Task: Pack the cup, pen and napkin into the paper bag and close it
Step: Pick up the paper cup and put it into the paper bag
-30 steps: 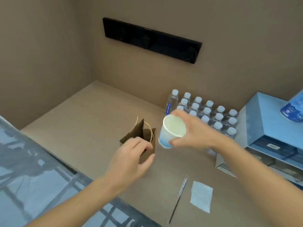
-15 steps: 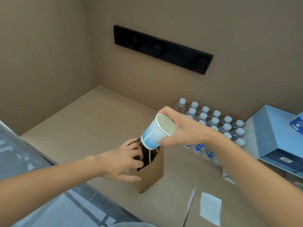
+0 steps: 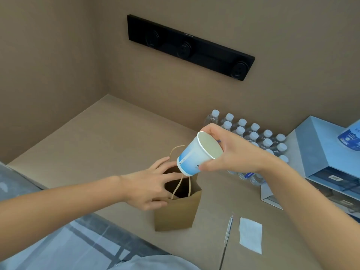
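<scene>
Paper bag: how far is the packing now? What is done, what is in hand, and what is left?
Done: the paper bag stands open. In hand: the right hand holds the cup tilted above the bag's mouth; the left hand touches its rim. Left: cup not yet inside; pen and napkin lie on the table beside the bag; bag not closed.

No wording can be read. The cup (image 3: 194, 156) in the right hand (image 3: 233, 154) bears a small dark mark by the thumb, too blurred to make out. Print on the blue packet (image 3: 350, 137) beyond that hand, the white label on the blue box (image 3: 315, 145) under it, and the labels on the bottles (image 3: 253, 136) are equally illegible.
</scene>
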Demonstrator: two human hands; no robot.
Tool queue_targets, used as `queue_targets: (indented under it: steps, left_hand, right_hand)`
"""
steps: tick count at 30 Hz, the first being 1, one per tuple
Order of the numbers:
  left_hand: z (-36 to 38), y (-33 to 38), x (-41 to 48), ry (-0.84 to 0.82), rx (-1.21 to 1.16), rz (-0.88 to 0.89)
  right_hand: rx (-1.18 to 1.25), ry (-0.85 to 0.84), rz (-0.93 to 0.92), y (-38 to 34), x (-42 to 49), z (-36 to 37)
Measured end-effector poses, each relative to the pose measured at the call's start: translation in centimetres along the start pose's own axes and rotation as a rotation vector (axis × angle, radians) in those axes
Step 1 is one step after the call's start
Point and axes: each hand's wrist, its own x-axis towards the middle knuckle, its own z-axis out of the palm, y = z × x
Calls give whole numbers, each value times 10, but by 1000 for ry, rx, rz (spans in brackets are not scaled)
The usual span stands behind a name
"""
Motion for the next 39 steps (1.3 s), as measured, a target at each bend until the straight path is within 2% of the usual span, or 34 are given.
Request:
queue_targets:
  steps: [5,8,11,14,18,22,29,35,39]
  left_hand:
    - [-5,3,2,-14,185,50]
    - [0,8,-2,81,272,62]
    - [10,15,-8,222,248,55]
    - [12,19,-11,212,205,36]
    - [12,18,-10,184,174,110]
    - [18,16,-4,218,176,156]
    - [22,14,-2,165,106,186]
    - [20,13,-7,221,89,191]
    - [15,14,-10,281,24,177]
  right_hand:
    - [26,-3,61,-6,-3,4]
    - [23,15,117,-6,-6,10]
    - [22,66,169,-3,-9,23]
    - [2,132,203,0,-13,34]
    - [39,206,247,1,-16,41]
    - [71,216,299,-1,-19,42]
    - [-152,201,319,-5,-5,77]
    - [-306,170,310,4,10,106]
    - [-664,153,147,1,20,117]
